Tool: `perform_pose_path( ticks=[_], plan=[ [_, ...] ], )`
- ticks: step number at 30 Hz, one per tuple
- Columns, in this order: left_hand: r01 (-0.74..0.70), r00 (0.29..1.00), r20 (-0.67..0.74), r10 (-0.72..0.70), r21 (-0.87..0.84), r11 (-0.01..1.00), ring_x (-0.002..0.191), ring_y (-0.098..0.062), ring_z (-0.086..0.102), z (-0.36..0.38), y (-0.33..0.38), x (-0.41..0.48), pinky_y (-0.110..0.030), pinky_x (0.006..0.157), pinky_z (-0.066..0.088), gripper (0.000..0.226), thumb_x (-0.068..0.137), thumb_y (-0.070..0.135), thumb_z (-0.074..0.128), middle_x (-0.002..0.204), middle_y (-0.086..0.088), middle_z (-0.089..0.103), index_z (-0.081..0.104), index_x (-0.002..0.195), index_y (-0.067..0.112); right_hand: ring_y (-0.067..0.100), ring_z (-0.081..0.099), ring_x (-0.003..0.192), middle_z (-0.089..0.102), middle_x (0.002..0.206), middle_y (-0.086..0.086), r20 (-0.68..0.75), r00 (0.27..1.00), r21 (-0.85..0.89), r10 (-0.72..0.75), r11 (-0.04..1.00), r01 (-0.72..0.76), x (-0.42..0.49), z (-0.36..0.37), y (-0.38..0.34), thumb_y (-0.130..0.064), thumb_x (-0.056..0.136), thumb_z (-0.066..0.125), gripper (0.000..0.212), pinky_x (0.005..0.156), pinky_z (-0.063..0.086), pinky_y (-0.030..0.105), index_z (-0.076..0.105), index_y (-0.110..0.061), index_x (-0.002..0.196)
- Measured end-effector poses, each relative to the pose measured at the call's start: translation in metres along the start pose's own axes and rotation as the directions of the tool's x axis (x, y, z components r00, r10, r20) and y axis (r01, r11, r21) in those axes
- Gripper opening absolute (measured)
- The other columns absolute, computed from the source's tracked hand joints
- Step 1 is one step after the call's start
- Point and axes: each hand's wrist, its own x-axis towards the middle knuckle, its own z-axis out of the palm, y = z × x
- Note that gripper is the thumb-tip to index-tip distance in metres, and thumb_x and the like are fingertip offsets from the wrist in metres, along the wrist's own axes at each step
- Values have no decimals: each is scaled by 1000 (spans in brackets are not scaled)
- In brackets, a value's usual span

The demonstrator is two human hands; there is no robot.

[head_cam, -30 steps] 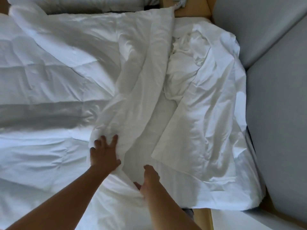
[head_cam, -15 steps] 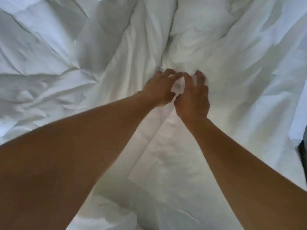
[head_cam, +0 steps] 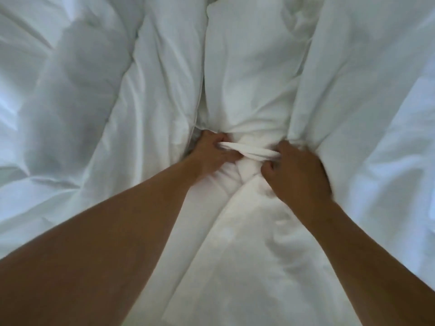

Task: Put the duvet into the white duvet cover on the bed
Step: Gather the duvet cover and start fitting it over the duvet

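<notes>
White bedding fills the whole head view. The puffy white duvet (head_cam: 77, 95) lies bunched on the left. The thinner white duvet cover (head_cam: 367, 95) is crumpled on the right and runs down the middle. My left hand (head_cam: 211, 154) and my right hand (head_cam: 299, 175) are close together at the centre. Both grip a bunched, stretched edge of white fabric (head_cam: 249, 152) between them, fingers curled round it. Whether that edge belongs to the cover or the duvet is unclear.
Only folds of white bedding surround the hands; the bed's edges and the room are out of view. A dark gap (head_cam: 194, 140) shows just left of my left hand.
The camera has moved in close over the bed. Both hands reached forward to the middle, came together, and now grip a bunched fabric edge and pull it apart.
</notes>
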Motion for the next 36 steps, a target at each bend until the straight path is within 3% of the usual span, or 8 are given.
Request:
perform_pose_path(
  ticks=[4,11,16,20,23,26,30,36],
  plan=[
    [-30,999,-18,30,7,1000,55,3,45,-1,-7,1,-11,56,36,39,70,16,91,84,4,45,52,75,15,35,66,81,69,83,17,127,990,-102,68,993,-55,-11,-31,23,-22,85,64,15,64,34,32,62,-12,94],
    [-200,967,-57,248,432,879,79,-24,60,3,-14,-63,-36,74,44,28,75,34,86,84,0,53,63,72,19,26,61,75,62,83,0,269,937,-107,221,974,-199,-59,-91,15,-41,92,59,18,67,49,35,57,-26,102],
    [-342,840,-214,499,505,793,58,-16,50,-12,-20,-158,-24,55,35,24,71,31,77,73,6,51,58,65,18,19,51,60,48,65,-9,39,998,-231,52,972,-42,-118,-116,-26,-43,90,59,21,50,38,29,48,-28,82],
    [-349,791,-137,596,699,624,78,-20,51,-25,17,-238,-36,77,36,22,63,25,84,87,8,61,66,75,23,17,40,59,40,73,-6,-53,996,-178,-74,982,64,-177,-142,-73,-28,71,81,23,45,30,21,60,-20,72],
    [-538,767,105,634,644,544,98,-19,56,-19,67,-302,-41,93,39,14,66,21,66,100,9,65,66,79,25,21,44,68,46,79,4,-29,979,-124,-204,972,199,-218,-173,-112,-11,63,86,23,49,45,32,68,-12,77],
    [-582,813,280,511,411,701,76,-16,55,-31,108,-353,-34,81,47,18,69,7,48,76,5,60,59,80,15,23,51,70,54,81,4,-17,974,-123,-224,968,221,-244,-220,-133,-9,60,83,30,61,48,36,71,-17,87],
    [-345,915,332,231,343,874,87,-11,59,-62,138,-404,-24,74,43,29,85,30,44,93,7,64,65,105,27,17,56,71,56,82,-6,119,972,-178,-204,958,223,-269,-281,-138,-46,68,81,36,67,47,33,68,-28,96],
    [-230,932,341,126,285,931,61,-1,54,-95,172,-453,-24,67,41,18,86,39,64,63,16,61,69,69,32,16,44,104,43,119,-6,286,913,-26,-291,950,311,-273,-337,-141,-68,79,66,52,84,44,28,63,-36,120]
  ],
)
